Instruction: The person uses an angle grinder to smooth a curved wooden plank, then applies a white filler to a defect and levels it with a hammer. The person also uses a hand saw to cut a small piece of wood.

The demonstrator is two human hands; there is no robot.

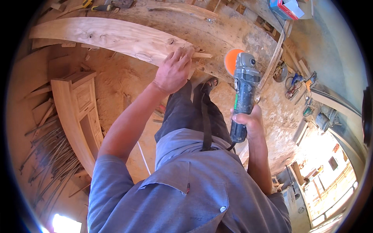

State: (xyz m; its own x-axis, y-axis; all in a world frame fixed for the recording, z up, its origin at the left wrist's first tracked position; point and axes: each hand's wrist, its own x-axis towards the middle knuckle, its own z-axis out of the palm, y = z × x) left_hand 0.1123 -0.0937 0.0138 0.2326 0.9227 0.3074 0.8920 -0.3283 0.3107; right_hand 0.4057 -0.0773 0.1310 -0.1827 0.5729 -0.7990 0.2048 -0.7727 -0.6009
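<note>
A long, pale wooden board (112,37) with knots and a curved look lies across the upper left on the workbench. My left hand (173,72) is at its right end, fingers bent over the near edge and gripping it; the fingertips are partly hidden. In my right hand (251,119) is an angle grinder (244,89), held round the lower part of its dark body. Its head points away from me, and an orange disc (233,61) faces left, apart from the board. A thin wood strip (203,55) sticks out beside my left hand.
The dusty workbench (241,35) carries offcuts. A blue and red box (285,9) stands at the far right. A panelled wooden cabinet piece (64,101) and a pile of thin rods (52,159) are at left. Power tools (297,79) and cords lie at right. The grinder's cord (232,146) runs near my waist.
</note>
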